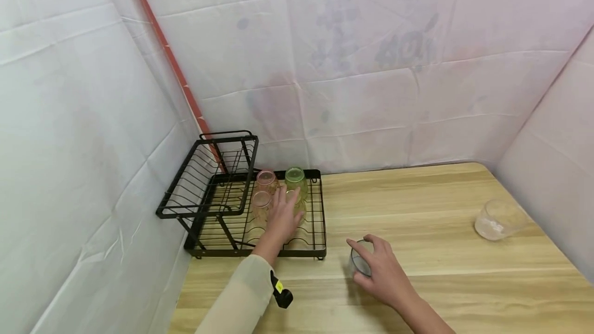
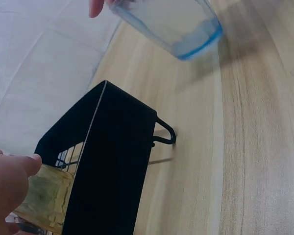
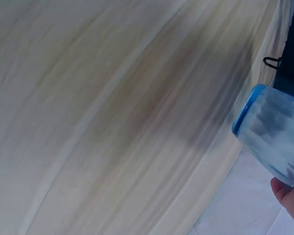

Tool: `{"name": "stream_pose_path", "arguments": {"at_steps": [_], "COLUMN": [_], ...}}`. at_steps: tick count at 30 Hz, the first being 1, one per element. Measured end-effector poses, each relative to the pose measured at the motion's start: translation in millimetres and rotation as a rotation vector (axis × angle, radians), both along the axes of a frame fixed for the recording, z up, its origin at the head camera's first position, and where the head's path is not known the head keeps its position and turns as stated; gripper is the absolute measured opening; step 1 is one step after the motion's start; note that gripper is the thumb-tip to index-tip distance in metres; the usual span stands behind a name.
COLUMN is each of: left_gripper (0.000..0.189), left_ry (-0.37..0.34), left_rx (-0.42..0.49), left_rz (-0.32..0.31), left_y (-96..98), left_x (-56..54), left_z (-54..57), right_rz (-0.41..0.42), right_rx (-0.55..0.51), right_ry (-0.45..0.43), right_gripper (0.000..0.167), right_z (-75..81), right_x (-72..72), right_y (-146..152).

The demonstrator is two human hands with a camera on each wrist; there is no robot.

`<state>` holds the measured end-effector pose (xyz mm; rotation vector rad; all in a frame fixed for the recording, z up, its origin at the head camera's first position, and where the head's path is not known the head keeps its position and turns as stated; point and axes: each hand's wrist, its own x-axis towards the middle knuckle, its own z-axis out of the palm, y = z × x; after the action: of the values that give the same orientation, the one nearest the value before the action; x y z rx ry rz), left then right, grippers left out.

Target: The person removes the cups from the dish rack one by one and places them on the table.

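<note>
Probably, loading the dish rack (image 1: 297, 253) is the step in hand: the left hand (image 1: 281, 219) grasps the yellow glass (image 2: 46, 197) inside it, while the right hand (image 1: 384, 274) grips the blue glass (image 3: 274, 133) to its right. Next seemingly calls for a gentle left-hand release.

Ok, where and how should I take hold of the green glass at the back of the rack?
Probably best by the upper side wall of the green glass, coming from above and its right. It appears upside down, narrower end up, and its right side is free; the back pink glass crowds its left, and the left hand is on the yellow glass in front.
</note>
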<state>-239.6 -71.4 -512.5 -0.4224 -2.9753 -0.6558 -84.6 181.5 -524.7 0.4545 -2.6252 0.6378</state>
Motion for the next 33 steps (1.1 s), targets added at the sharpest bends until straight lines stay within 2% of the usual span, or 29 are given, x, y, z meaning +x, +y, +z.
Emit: {"name": "stream_pose_path", "arguments": {"at_steps": [4, 10, 14, 19, 33], "left_gripper": [0.07, 0.065, 0.062, 0.063, 0.06], "left_ry": [-0.012, -0.03, -0.018, 0.017, 0.085], "left_rx": [-0.03, 0.003, 0.009, 0.017, 0.008], "left_rz": [0.0, 0.011, 0.007, -0.015, -0.025], "left_y": [1.6, 2.1, 1.7, -0.1, -3.8], "left_x": [-2.9, -3.8, -1.2, 5.3, 29.5], "left_z": [-2.9, -1.8, -0.7, -0.8, -5.5], "right_rz": [-0.027, -0.07, -0.089, -0.109, -0.165], "right_rx": [0.048, 0.102, 0.121, 0.128, 0.138], "right_ry": [-0.026, -0.045, -0.058, -0.077, -0.091], "right_gripper": [0.061, 0.052, 0.05, 0.049, 0.047], "right_z": [-1.3, -4.1, -6.1, -6.4, -8.1], "right_x": [-2.6, -7.2, -9.6, -13.9, -27.4], "right_y": [8, 21, 33, 49, 86]}}
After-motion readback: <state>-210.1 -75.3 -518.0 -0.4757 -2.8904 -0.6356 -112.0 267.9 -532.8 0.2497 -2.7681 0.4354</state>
